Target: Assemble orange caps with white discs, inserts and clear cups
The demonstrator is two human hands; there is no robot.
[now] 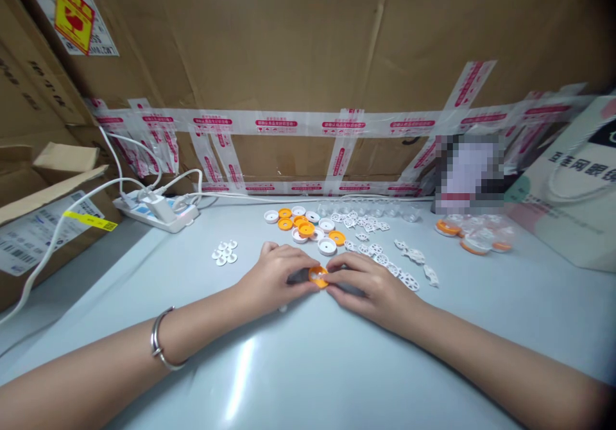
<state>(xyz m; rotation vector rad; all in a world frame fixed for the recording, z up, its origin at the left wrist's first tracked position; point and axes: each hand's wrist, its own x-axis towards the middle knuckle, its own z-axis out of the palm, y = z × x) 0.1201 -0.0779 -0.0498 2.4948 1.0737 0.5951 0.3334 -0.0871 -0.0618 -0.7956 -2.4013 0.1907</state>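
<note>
Centrally, orange cap [318, 277]: it was held between both hands, a little below the middle of the frame; something pale was seen inside it, too small to be identified.
Left hand [282, 269]: it was clamped by thumb and fingertips on the left edge of the orange cap; a silver bracelet [156, 340] was worn on this arm.
Right hand [375, 283]: it was clamped on the right edge of the same cap, with one fingertip placed over the rim.
Loose caps [306, 228]: orange and white ones were gathered just beyond the hands, near the centre, some laid over others.
White spoked discs [409, 281]: these were spread right of centre, down to just beside the right hand.
Clear domes [385, 209]: they were lined up along the back of the table [308, 378].
Small white pieces [224, 253]: they were grouped left of centre, well apart from the caps.
Capped domes [476, 244]: they were clustered at the right, near a pale paper bag [577, 212].
Power strip [180, 223]: it was placed at the left, with white cables plugged in.
Cardboard box [289, 38]: the upper frame was filled by it.
</note>
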